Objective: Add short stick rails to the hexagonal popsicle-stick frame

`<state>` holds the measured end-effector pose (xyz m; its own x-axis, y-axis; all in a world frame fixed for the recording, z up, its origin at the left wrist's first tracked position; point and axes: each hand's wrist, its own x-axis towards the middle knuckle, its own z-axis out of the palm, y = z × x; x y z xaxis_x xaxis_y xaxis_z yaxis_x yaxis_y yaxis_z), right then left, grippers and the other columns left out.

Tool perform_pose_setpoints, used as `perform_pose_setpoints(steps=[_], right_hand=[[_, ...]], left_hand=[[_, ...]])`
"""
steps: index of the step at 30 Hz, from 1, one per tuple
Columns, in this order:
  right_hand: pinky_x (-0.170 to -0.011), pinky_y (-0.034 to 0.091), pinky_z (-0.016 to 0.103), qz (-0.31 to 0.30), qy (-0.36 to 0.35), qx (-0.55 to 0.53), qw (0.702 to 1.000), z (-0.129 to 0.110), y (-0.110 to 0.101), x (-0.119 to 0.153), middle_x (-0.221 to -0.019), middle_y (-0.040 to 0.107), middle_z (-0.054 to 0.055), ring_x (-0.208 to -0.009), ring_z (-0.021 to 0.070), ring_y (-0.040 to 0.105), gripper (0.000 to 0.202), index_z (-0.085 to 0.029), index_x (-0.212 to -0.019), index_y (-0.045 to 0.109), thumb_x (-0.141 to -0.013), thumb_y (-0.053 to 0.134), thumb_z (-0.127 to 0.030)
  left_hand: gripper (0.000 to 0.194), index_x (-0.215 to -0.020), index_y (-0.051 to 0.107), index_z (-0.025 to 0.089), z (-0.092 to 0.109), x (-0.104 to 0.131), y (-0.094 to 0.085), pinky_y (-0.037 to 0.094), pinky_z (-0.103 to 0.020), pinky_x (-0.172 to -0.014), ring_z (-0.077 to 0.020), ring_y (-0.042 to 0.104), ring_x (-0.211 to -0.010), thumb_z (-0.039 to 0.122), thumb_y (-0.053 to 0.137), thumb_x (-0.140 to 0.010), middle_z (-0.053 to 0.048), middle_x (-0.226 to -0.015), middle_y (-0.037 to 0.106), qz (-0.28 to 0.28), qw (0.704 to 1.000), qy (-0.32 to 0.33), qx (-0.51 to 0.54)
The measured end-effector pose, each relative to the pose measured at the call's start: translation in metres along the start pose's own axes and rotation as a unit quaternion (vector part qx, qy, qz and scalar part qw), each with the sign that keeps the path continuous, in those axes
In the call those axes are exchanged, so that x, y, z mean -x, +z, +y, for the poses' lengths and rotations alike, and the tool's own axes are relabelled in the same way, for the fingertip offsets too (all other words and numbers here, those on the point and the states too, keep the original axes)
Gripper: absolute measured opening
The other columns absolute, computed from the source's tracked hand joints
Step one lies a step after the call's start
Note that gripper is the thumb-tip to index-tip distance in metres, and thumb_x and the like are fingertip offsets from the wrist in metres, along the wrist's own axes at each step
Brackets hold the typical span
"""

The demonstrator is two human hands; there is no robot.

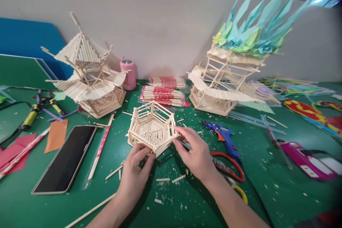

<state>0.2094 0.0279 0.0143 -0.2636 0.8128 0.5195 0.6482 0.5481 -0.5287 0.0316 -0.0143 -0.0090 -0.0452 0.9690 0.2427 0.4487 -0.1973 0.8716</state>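
Observation:
A six-sided frame of wooden sticks (152, 128) rests on the green table, with low open railings around a floor of sticks laid in wedges. My left hand (136, 171) pinches its near corner between thumb and fingers. At the right corner, my right hand (196, 153) closes its thumb and fingers on the frame. Short cut stick pieces (162, 180) and crumbs lie on the table between my forearms.
A stick pagoda (91, 85) stands back left, another topped with paper leaves (227, 78) back right. Packs of sticks (162, 95) and a pink canister (128, 74) lie between. A phone (66, 160) is left; a blue glue gun (226, 137) and red-handled pliers (235, 164) are right.

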Motion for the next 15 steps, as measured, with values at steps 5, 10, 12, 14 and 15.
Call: perform_pose_setpoints(steps=[5,10,12,14,15], right_hand=[[-0.072,0.051,0.032,0.001,-0.004,-0.001,1.0,0.0,0.0,-0.001,-0.094,0.061,0.006,-0.081,0.0178,0.06,0.028,-0.021,-0.111,0.054,-0.084,0.05,-0.015],[-0.067,0.051,0.03,0.02,0.005,-0.011,1.0,-0.005,-0.001,-0.005,-0.088,0.06,0.004,-0.07,0.015,0.058,0.034,-0.021,-0.116,0.05,-0.083,0.052,-0.016],[-0.065,0.051,0.029,0.044,0.022,-0.019,0.999,-0.008,-0.002,-0.005,-0.085,0.06,0.003,-0.066,0.0138,0.057,0.036,-0.019,-0.118,0.047,-0.082,0.053,-0.016],[-0.065,0.051,0.029,0.063,0.036,-0.027,0.997,-0.011,-0.003,-0.003,-0.085,0.059,0.003,-0.065,0.0132,0.056,0.035,-0.019,-0.118,0.047,-0.083,0.052,-0.018],[-0.064,0.051,0.028,0.068,0.041,-0.031,0.996,-0.012,-0.003,-0.001,-0.085,0.059,0.003,-0.064,0.013,0.056,0.034,-0.019,-0.117,0.047,-0.083,0.052,-0.018]], left_hand=[[0.016,-0.069,0.065,0.019,0.005,-0.002,0.0,0.049,-0.024,-0.062,-0.0159,0.062,-0.066,0.018,0.052,-0.079,-0.003,-0.071,0.065,0.006,1.0,0.011,-0.004],[0.016,-0.065,0.061,0.018,0.007,-0.009,-0.007,0.045,-0.022,-0.055,-0.015,0.059,-0.058,0.021,0.053,-0.078,-0.001,-0.062,0.063,0.027,0.999,0.015,-0.014],[0.013,-0.07,0.061,0.018,0.007,-0.014,-0.011,0.044,-0.023,-0.055,-0.0147,0.058,-0.058,0.022,0.052,-0.079,-0.001,-0.063,0.063,0.037,0.999,0.012,-0.016],[0.013,-0.075,0.061,0.017,0.007,-0.018,-0.014,0.043,-0.023,-0.055,-0.0142,0.055,-0.058,0.023,0.05,-0.08,-0.001,-0.064,0.061,0.048,0.999,0.005,-0.016],[0.014,-0.077,0.061,0.017,0.006,-0.019,-0.016,0.042,-0.023,-0.056,-0.0141,0.054,-0.059,0.023,0.049,-0.081,-0.001,-0.065,0.06,0.051,0.999,0.001,-0.015]])
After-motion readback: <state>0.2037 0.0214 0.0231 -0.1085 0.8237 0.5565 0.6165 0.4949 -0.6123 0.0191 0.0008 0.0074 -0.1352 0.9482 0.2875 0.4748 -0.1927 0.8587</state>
